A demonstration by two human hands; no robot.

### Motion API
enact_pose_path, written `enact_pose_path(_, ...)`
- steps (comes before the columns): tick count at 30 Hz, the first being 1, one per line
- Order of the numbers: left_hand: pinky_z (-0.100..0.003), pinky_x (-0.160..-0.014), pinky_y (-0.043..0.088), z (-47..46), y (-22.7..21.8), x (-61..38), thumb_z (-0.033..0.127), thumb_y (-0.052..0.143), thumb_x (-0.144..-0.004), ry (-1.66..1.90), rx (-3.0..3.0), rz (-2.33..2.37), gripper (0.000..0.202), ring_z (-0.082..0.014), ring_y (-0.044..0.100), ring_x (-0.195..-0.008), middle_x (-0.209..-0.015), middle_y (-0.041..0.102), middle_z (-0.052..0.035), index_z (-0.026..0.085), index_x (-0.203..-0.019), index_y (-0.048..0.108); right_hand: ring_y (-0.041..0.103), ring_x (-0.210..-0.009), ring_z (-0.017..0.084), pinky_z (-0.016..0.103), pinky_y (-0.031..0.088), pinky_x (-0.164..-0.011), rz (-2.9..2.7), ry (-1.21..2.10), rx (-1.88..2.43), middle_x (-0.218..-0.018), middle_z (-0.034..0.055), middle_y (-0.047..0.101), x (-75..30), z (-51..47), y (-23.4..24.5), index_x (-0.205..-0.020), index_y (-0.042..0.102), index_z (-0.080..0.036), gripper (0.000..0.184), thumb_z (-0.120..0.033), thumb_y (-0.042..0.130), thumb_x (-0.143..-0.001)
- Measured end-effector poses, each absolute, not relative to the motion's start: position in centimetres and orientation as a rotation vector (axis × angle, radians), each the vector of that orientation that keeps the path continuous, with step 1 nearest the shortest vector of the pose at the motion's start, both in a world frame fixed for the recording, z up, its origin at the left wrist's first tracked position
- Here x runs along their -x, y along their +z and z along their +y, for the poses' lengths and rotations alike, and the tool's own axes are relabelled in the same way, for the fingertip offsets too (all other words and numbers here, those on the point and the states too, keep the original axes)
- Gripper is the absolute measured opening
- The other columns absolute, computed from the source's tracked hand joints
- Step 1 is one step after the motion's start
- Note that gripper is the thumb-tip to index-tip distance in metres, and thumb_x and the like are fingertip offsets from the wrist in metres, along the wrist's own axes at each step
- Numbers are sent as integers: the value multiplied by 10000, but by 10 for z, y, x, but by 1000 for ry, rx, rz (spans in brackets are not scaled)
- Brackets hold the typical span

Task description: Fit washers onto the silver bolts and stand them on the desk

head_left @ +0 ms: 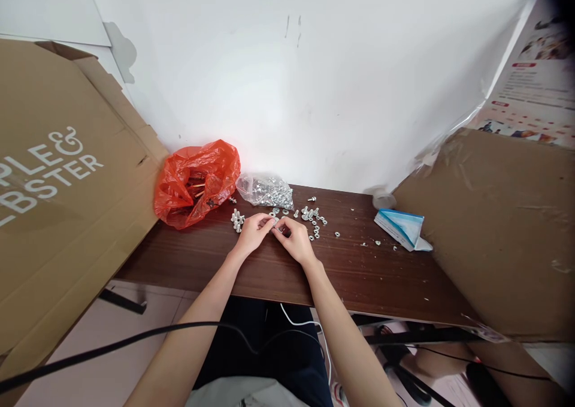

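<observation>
While pinching a small, partly hidden metal piece (275,220) between left hand (256,232) and right hand (294,239), hold both narrow grips steady, low over the table (359,275).

See at nine o'clock, close in, a crumpled red plastic bag (220,173), mouth agape; farther out, a brown cardboard panel (67,227) printed with white lettering (67,143). Note at twelve a white wall (287,95) with dark scuffs (287,27). Find a blue-and-white packet (399,227) between three and four, just beside brown cardboard (507,233) at three. Spot a white cord (300,323) at six and a black cable (157,329) between seven and eight.
</observation>
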State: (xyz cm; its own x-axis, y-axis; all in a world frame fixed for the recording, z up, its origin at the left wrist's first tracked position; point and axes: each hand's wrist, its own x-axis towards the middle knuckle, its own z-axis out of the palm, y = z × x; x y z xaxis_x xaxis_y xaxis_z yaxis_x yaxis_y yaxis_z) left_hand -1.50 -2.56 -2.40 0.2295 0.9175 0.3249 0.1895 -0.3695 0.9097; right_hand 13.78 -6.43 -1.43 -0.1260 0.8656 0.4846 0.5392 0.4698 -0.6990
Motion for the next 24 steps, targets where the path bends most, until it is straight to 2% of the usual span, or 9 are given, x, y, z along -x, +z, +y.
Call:
enact_pose_path(10, -251, -641, 460, -25, -22, 17, 280, 587, -821, 1170, -1859, 1044, 176, -141, 601, -688, -773, 661, -42, 150, -812, 705, 559, -667, 149, 271, 453, -658, -1811, 454, 1167, -819, 17, 665, -138, -65, -15, -809, 597, -211, 92, -284, 563, -856)
enact_pose_path(20, -296, -764, 504, -23, -24, 18, 173, 564, -789, 1149, -1817, 972, 170, -176, 653, -837, -904, 709, -61, 161, -873, 712, 563, -679, 158, 280, 462, -675, -1836, 427, 1187, -811, 23, 657, -139, -63, -18, -807, 604, -214, 91, -281, 564, -853)
enact_pose_path(24, -292, -762, 497, -23, -22, 18, 127, 540, -778, 1109, -1800, 965, 186, -167, 651, -820, -906, 711, -60, 152, -874, 697, 560, -678, 160, 281, 457, -674, -1836, 425, 1188, -805, 23, 650, -139, -63, -18, -798, 600, -215, 94, -280, 563, -854)
